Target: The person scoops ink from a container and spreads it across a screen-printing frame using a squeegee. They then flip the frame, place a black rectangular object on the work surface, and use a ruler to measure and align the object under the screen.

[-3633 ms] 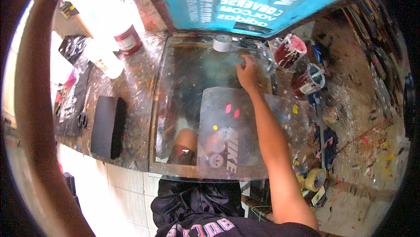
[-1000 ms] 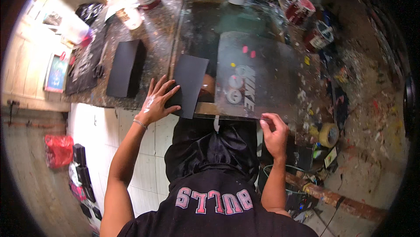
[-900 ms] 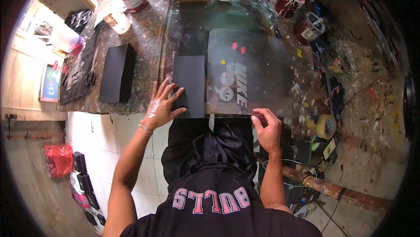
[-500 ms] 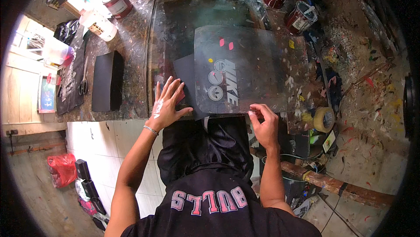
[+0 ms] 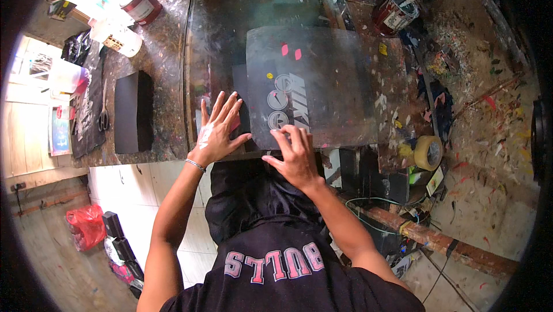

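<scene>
A: Where do we see the left hand (image 5: pixel 214 138)?
B: At the near edge of the glass top (image 5: pixel 222 24), palm down, fingers spread wide, gripping nothing that we can see. Its forefinger and thumb lie over the left strip of a black card (image 5: pixel 240 82).
A: And the rest of that card?
B: Under the clear sheet (image 5: pixel 334 82), as far as we can make out. We see only the strip that sticks out on the sheet's left side.
A: What about the right hand (image 5: pixel 299 162)?
B: It is over the near edge of the sheet, left of the middle, fingers half bent, thumb well apart from the forefinger. We see nothing pinched between them, but we can't tell whether the fingertips touch the sheet.
A: Does the sheet have anything on it?
B: We can see white marks (image 5: pixel 278 100) toward its left, and two pink spots (image 5: pixel 298 54) farther off.
A: What else do we have around it?
B: On the left, a black block (image 5: pixel 131 116) with scissors (image 5: pixel 103 119) beyond it. On the right, a roll of tape (image 5: pixel 422 156) near us and a paint tin (image 5: pixel 393 18) at the far end.
</scene>
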Demonstrator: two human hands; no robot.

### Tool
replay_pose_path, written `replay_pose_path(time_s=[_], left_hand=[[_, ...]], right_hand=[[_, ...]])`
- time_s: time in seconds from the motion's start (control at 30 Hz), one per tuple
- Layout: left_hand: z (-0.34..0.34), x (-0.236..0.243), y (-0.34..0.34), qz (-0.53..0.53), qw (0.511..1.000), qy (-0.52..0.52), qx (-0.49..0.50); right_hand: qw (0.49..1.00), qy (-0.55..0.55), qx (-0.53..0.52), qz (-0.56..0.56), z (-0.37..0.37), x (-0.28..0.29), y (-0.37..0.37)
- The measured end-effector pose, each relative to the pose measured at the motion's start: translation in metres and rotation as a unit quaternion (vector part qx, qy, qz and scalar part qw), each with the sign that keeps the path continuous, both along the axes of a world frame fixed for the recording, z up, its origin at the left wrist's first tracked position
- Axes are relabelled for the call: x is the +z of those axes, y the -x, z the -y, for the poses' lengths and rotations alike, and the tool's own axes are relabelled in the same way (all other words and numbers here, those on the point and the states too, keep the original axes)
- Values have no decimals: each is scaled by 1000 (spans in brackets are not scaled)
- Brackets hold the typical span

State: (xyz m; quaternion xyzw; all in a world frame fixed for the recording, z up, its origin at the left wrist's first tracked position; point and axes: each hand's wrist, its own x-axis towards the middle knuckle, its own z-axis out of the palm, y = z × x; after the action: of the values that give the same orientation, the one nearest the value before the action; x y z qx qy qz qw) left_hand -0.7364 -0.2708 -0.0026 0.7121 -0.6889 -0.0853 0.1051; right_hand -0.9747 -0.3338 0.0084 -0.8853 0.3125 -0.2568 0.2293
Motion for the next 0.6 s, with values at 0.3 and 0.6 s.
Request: replay_pose_path(time_s=[0.3,0.6], left_hand=[[0,-3,1,3,1000,2,4],[4,-2,3,11,1000,-5,-10]], right_hand=[[993,86,32,77,3,-4,-12],[989,78,31,121,-1,31,-12]])
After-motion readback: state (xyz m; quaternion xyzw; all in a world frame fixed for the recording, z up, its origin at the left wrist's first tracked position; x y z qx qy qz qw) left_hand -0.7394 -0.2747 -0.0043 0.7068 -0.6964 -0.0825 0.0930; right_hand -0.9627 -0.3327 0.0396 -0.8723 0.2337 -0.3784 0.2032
